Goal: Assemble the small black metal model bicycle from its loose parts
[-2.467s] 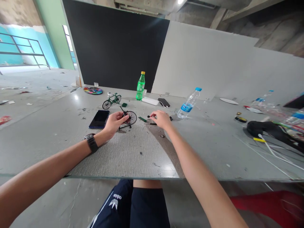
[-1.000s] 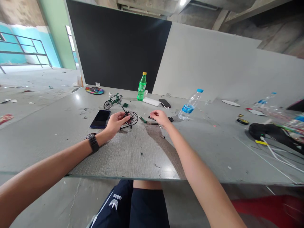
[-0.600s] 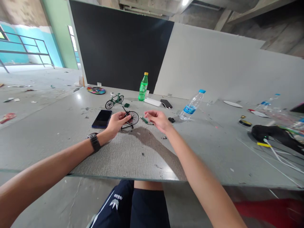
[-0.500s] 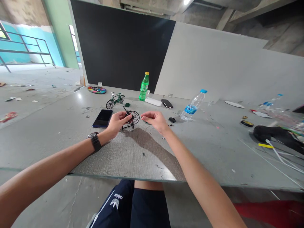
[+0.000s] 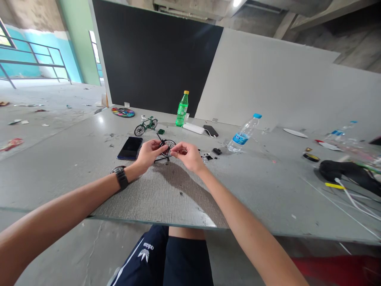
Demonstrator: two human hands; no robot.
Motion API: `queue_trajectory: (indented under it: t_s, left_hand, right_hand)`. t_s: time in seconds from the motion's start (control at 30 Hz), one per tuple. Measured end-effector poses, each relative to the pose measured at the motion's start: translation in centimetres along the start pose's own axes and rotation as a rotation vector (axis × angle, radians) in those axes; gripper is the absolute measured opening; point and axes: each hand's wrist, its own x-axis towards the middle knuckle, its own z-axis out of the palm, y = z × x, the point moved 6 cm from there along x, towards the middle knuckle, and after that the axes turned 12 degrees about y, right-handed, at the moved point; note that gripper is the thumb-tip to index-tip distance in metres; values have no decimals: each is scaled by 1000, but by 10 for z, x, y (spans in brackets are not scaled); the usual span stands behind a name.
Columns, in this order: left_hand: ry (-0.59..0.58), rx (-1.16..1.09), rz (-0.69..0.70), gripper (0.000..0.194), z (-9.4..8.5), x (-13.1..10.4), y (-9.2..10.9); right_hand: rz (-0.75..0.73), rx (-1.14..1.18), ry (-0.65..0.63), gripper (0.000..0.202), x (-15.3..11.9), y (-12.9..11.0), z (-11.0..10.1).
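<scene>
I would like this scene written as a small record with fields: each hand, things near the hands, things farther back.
left hand: holds black wheeled model
right hand: at the model's spoked wheel; whether it pinches a small part cannot be told
near left hand: dark phone
near right hand: small black parts
farther back: green model bicycle, green bottle, paint palette

black wheel (image 5: 171, 143) with thin black spokes. dark green model bicycle (image 5: 147, 126) with black tyres. green bottle (image 5: 181, 112) with a yellow cap (image 5: 186, 92); clear bottle (image 5: 244, 133) with a bright blue cap (image 5: 257, 116) and blue label (image 5: 240, 138). palette (image 5: 123, 113) in many colours. black phone (image 5: 131, 147). grey tabletop (image 5: 143, 196), finely streaked in front. panel (image 5: 157, 55) part black, part pale grey. navy shorts (image 5: 186, 258) with a white side stripe.
</scene>
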Motion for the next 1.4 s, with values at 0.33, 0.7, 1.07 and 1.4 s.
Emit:
queue_trajectory:
  t_s: [0.33, 0.7, 1.07, 1.4]
  left_hand:
    - [5, 50, 47, 29, -1, 3, -1]
    - [30, 117, 97, 32, -2, 2, 0]
    - [34, 85, 62, 31, -2, 3, -2]
    - [52, 159, 146, 30, -3, 3, 3]
  right_hand:
    - [-3, -15, 17, 30, 0, 1, -1]
    - [-9, -36, 44, 31, 0, -3, -4]
    - [-4, -47, 31, 34, -1, 3, -2]
    - [-15, -58, 42, 35, -2, -1, 0]
